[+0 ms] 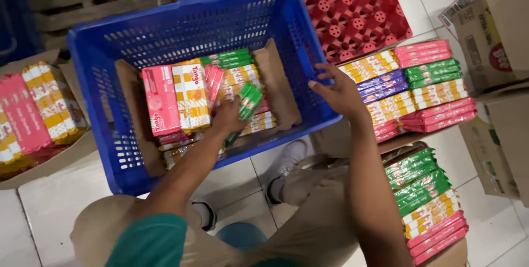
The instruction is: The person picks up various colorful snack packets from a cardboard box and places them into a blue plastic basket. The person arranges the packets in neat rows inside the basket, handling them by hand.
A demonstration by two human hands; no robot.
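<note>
A blue plastic crate (127, 151) sits on the floor in front of me, lined with brown cardboard and partly filled with flat snack packs in pink, yellow and green. My left hand (227, 117) is inside the crate, closed on a green pack (249, 101) above the stacked packs. My right hand (337, 92) hovers at the crate's right rim with fingers spread, holding nothing, next to an open carton of several coloured packs (419, 88).
A red plastic pallet (355, 11) lies behind the crate. Another carton of green, yellow and pink packs (430, 201) stands at lower right. A carton of pink and yellow packs (33, 112) is at the left. Cardboard boxes (496, 35) stand at the right.
</note>
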